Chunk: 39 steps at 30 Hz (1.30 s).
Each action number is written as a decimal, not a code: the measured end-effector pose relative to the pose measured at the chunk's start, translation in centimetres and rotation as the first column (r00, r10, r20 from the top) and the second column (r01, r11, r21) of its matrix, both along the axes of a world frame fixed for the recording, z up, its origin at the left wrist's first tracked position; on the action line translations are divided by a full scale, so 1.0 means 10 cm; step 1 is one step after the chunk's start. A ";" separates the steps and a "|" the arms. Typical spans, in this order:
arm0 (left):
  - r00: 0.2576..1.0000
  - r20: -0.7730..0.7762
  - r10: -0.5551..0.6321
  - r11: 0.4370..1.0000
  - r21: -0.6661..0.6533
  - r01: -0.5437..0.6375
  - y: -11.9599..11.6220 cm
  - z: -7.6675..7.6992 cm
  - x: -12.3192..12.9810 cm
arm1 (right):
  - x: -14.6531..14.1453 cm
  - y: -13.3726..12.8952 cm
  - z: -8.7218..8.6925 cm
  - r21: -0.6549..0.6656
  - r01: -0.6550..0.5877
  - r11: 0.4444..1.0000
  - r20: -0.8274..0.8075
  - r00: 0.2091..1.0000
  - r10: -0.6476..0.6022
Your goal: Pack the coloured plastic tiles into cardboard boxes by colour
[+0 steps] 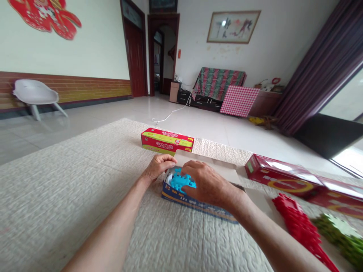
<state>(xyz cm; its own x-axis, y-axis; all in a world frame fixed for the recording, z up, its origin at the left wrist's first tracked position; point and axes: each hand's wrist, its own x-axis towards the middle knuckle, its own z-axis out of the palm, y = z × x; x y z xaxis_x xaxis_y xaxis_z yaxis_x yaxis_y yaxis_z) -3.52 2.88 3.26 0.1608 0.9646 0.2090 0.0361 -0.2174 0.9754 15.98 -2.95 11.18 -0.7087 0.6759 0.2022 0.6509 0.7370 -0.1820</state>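
Note:
In front of me an open long blue cardboard box (193,204) lies on the pale textured cover, its lid flap (208,163) folded back. Bright blue interlocking plastic pieces (177,182) fill its left part. My right hand (202,181) reaches over the box, thumb and fingers curled around some of these blue pieces. At the box's far left corner, my left hand (160,166) has thumb and forefinger pressed together on the edge of the box. The right part of the box's inside is hidden by my right hand and forearm.
Behind the box stands a red and green box (167,141). To the right lie dark red boxes (283,175), a row of red plastic pieces (297,219) and green ones (340,234). Farther off are a white chair (36,92) and a cloth-draped cabinet (219,83).

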 end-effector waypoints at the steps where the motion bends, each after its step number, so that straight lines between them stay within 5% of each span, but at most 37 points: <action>1: 1.000 0.003 -0.002 1.000 -0.002 0.002 0.00 0.00 0.00 | -0.01 -0.01 0.01 0.002 0.015 1.000 0.001 1.000 -0.015; 15: 1.000 -0.017 0.000 1.000 -0.011 0.000 0.00 0.00 0.00 | 0.01 -0.07 0.06 0.076 0.107 0.991 -0.007 0.994 -0.107; 19: 1.000 0.005 0.001 0.999 -0.032 -0.001 0.00 -0.01 -0.01 | 0.43 -0.21 0.23 0.178 0.238 0.955 -0.202 0.959 -0.201; 23: 0.999 0.026 0.036 0.998 -0.047 -0.035 -0.02 0.01 -0.02 | 1.19 -0.34 0.26 0.255 0.479 0.840 -0.314 0.863 -0.396; 29: 0.998 0.051 0.037 0.986 -0.165 -0.028 -0.01 -0.01 -0.05 | 2.06 -0.45 -0.17 0.045 0.553 0.832 -0.031 0.833 -0.552; 34: 0.998 0.058 0.036 0.978 -0.206 -0.024 -0.02 -0.02 -0.06 | 2.12 -0.37 -0.52 -0.017 0.531 0.847 0.071 0.846 -0.529; 39: 0.998 0.043 0.048 0.978 -0.206 -0.038 -0.04 0.00 -0.04 | 2.13 -0.26 -0.68 -0.046 0.546 0.837 0.103 0.836 -0.539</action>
<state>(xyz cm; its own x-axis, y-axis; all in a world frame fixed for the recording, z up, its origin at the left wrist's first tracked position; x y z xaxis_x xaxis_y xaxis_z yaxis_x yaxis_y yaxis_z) -3.96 2.51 3.23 0.1126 0.9936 0.0126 -0.0060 -0.0120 0.9999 37.30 -5.54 4.38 -0.2361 0.9669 0.0966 0.9573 0.2485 -0.1478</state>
